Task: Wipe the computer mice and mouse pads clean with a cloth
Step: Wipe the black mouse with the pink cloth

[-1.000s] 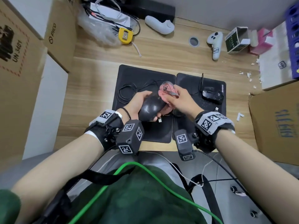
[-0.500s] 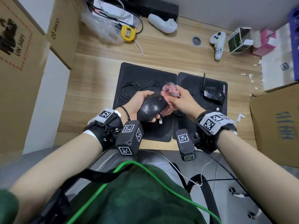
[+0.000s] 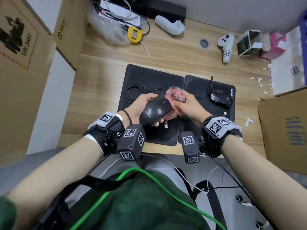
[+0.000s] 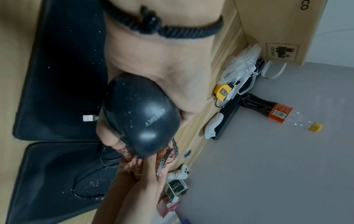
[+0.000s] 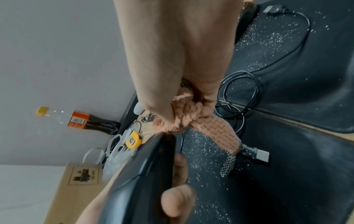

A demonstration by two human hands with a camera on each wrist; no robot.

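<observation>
My left hand [image 3: 141, 107] grips a glossy black wired mouse [image 3: 155, 112] [image 4: 139, 116] lifted above the left black mouse pad [image 3: 146, 75]. My right hand [image 3: 187, 105] holds a bunched pink cloth [image 3: 174, 95] [image 5: 184, 115] with a grey mesh edge, pressed against the mouse's front end. The mouse's cable [image 3: 134, 90] lies coiled on the left pad, its USB plug [image 3: 165, 126] near the pad's front. A second black mouse [image 3: 221, 98] sits on the right Lenovo pad [image 3: 196, 83], which is speckled with white crumbs.
Cardboard boxes [image 3: 23, 63] stand at the left and at the right [image 3: 285, 130]. Along the desk's back lie a yellow tape measure [image 3: 134, 34], white controllers [image 3: 226, 45], a small green box [image 3: 247, 45] and a plastic bag [image 3: 106, 25]. White crumbs [image 3: 259, 80] dot the right side.
The mouse has turned in my left hand so its top and wheel face up, while my right hand with the cloth has shifted slightly toward its front end.
</observation>
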